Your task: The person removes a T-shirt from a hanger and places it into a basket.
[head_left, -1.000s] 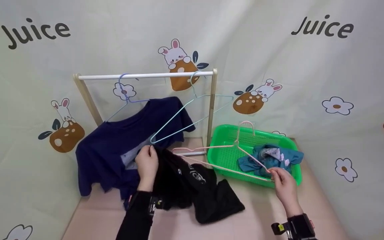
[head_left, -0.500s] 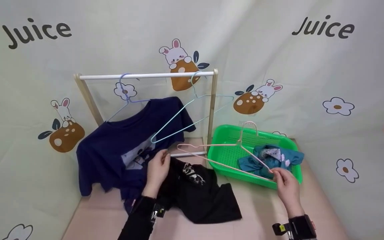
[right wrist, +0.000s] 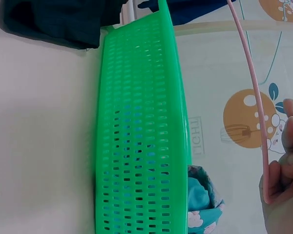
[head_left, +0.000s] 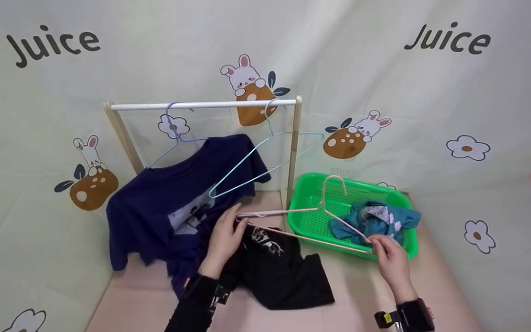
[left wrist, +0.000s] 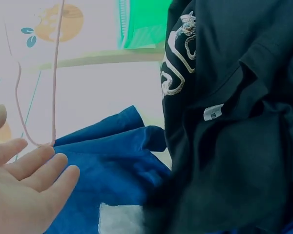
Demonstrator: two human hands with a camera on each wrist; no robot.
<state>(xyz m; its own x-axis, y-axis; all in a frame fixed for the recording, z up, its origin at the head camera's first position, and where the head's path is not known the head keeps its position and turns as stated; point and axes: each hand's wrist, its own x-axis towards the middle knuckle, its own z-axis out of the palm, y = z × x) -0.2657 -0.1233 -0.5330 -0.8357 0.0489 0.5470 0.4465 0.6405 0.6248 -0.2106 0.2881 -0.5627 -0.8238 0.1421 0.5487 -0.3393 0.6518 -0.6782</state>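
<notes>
My right hand (head_left: 392,260) pinches one end of a pink clothes hanger (head_left: 321,207), whose hook points up. At the hanger's other end is my left hand (head_left: 223,235), its fingers extended. In the left wrist view the hanger's rounded corner (left wrist: 46,143) sits right at those fingertips. Below that hand a black T-shirt (head_left: 293,281) with a white print lies loosely spread on the table. Its neck opening and small white label (left wrist: 213,112) show in the left wrist view. The right wrist view has the hanger's bar (right wrist: 256,87) running up from the curled fingers.
Behind stands a rack with a white rail (head_left: 219,104). A navy T-shirt (head_left: 155,203) hangs there on a blue hanger (head_left: 178,138), beside a bare turquoise hanger (head_left: 240,163). At right, a green basket (right wrist: 136,97) holds a teal garment (head_left: 385,221).
My left hand has let go of the black T-shirt, moved right and opened at the hanger's end. The T-shirt's raised edge has dropped. The pink hanger has shifted slightly left.
</notes>
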